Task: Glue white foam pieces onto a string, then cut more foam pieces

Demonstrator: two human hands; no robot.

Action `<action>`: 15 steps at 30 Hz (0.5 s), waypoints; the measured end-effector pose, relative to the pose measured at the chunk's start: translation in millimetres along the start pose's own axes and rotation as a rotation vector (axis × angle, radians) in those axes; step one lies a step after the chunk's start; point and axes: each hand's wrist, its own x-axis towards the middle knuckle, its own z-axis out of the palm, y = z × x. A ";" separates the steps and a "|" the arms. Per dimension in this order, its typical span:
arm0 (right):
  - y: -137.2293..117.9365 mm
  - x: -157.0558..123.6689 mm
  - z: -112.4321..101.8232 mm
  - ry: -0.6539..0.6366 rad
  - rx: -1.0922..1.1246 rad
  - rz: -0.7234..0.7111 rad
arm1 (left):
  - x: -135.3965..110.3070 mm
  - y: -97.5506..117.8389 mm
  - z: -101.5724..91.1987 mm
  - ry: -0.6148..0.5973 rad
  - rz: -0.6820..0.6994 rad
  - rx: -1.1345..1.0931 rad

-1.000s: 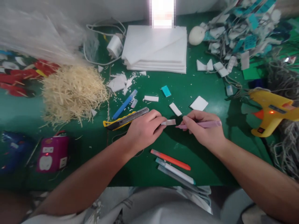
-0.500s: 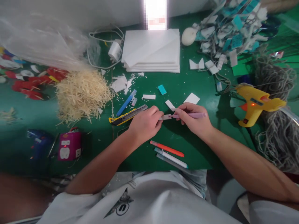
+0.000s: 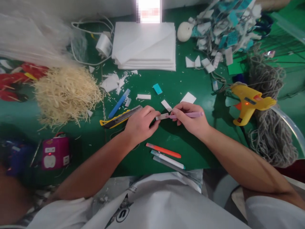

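My left hand (image 3: 139,125) is closed, pinching a small white foam strip (image 3: 162,116) above the green table (image 3: 202,95). My right hand (image 3: 189,122) is closed around a pale purple marker (image 3: 192,114), whose tip touches the strip. A yellow and grey utility knife (image 3: 120,117) lies just left of my left hand. An orange marker (image 3: 163,150) and two more markers (image 3: 168,160) lie near the table's front edge below my hands.
A stack of white foam sheets (image 3: 145,47) sits at the back. A straw pile (image 3: 65,93) lies left, a yellow glue gun (image 3: 250,103) and grey cord (image 3: 269,127) right. A pink power strip (image 3: 55,152) is front left. Small foam pieces (image 3: 188,97) are scattered.
The marker tip has come left to meet the strip held in my left hand. The camera view has shifted slightly; the hands stay together at the centre.
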 end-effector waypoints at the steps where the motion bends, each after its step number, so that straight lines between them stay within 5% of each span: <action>1: -0.2 -0.1 -0.3 0.000 0.001 0.005 | -0.2 -0.4 0.1 0.003 0.003 -0.002; 15: -3.6 -2.1 -1.7 0.027 -0.041 0.008 | -3.7 -4.3 -0.5 -0.074 -0.055 -0.054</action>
